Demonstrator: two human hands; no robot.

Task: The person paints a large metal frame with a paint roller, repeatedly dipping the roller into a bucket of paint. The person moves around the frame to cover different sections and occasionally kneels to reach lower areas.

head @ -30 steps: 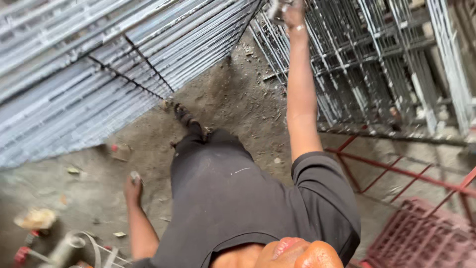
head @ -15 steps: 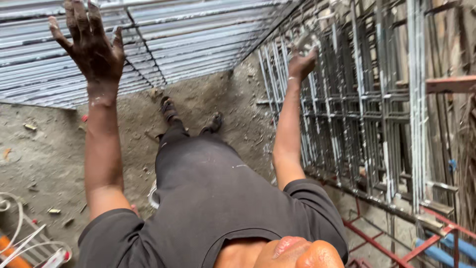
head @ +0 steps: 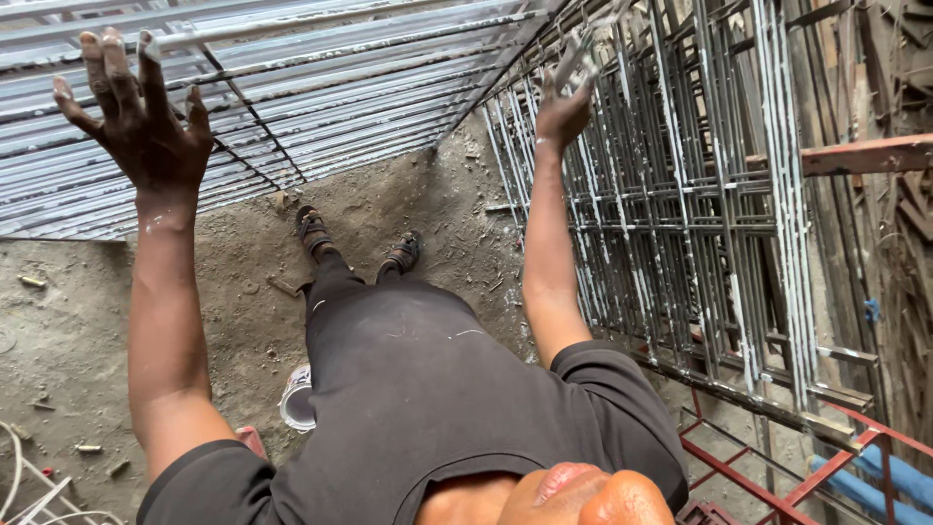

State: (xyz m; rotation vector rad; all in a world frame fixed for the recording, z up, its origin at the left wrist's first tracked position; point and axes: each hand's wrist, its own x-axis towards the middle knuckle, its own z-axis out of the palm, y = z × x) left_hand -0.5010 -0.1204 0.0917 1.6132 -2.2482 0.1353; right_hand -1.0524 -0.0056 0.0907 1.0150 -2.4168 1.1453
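We are looking down along our own body, both arms reaching up and forward. Our left hand (head: 141, 122) is raised with its fingers (head: 146, 63) spread wide, the fingertips flecked with pale paint and touching or nearly touching a grille (head: 321, 87) of grey-white painted metal bars that is slanting across the top of the view. We cannot tell whether the palm is pressing on it.

Our right hand (head: 562, 109) is reaching up at the grille's far corner, where it is meeting a rack (head: 700, 194) of upright bar panels standing on the right. The right fingers are curling around a bar there; the grip itself is partly hidden by the metalwork.

Below, we are wearing a black shirt (head: 428, 399) and dark trousers, and our two feet in sandals (head: 403, 253) are standing on a dusty dirt floor (head: 58, 321) scattered with small scraps. A small paint can (head: 294, 399) is sitting on the floor just beside our left hip. A red metal frame (head: 777, 467) is lying at lower right beneath the rack, with a blue pipe (head: 875, 476) beside it. White wires (head: 29, 491) are trailing in the lower left corner.
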